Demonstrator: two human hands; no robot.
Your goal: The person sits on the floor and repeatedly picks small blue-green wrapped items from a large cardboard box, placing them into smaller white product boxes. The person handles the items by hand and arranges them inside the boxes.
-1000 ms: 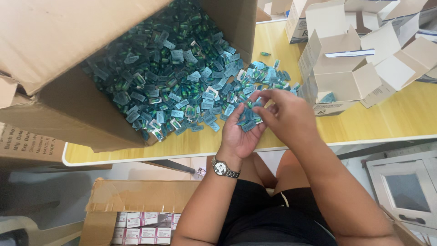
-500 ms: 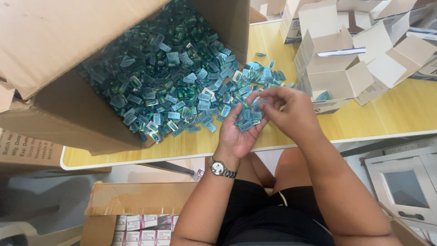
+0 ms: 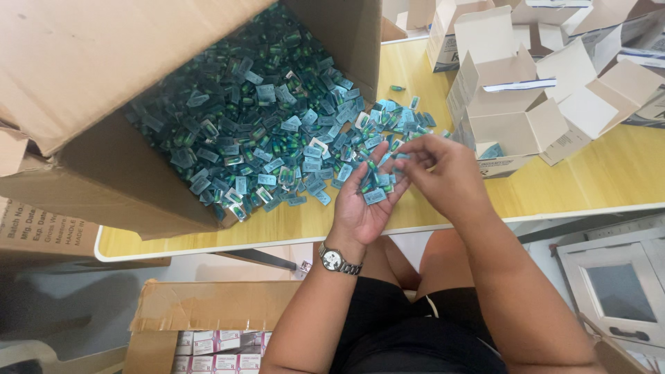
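A small stack of blue capsule packets (image 3: 375,185) is cupped in the upturned left hand (image 3: 361,208), pinched at its top by the right hand (image 3: 443,176), just right of it.

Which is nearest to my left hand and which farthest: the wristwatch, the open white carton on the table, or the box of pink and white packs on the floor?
From the left hand:
1. Wristwatch, on its own wrist.
2. Open white carton, on the table to the right.
3. Box of pink and white packs, on the floor below.
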